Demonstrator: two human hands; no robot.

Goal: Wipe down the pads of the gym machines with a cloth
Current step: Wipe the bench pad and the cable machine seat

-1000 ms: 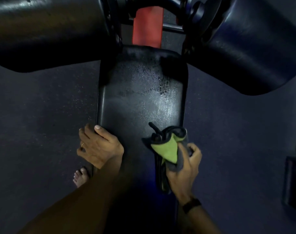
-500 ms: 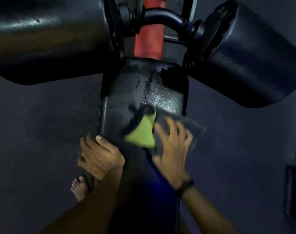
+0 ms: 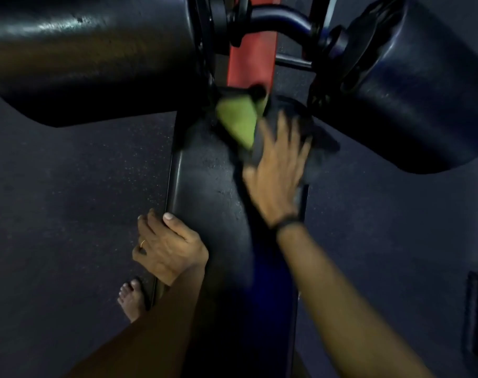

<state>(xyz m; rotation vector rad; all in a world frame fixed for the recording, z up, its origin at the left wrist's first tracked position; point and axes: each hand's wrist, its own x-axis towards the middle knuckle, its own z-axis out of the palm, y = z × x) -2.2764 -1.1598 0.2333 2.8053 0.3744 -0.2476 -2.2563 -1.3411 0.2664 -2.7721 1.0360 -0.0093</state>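
Two hands, R hand [image 3: 280,170] fingers flat on soft green/grey cloth [image 3: 236,124], L hand [image 3: 168,246] fingers curled over glossy pad [image 3: 205,186] edge

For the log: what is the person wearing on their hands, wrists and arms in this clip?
Both forearms are bare, no sleeves in view. The left hand has a thin gold-coloured ring on one finger. The right hand has no ring that can be made out through the blur; a dark band circles its wrist. No gloves on either hand.
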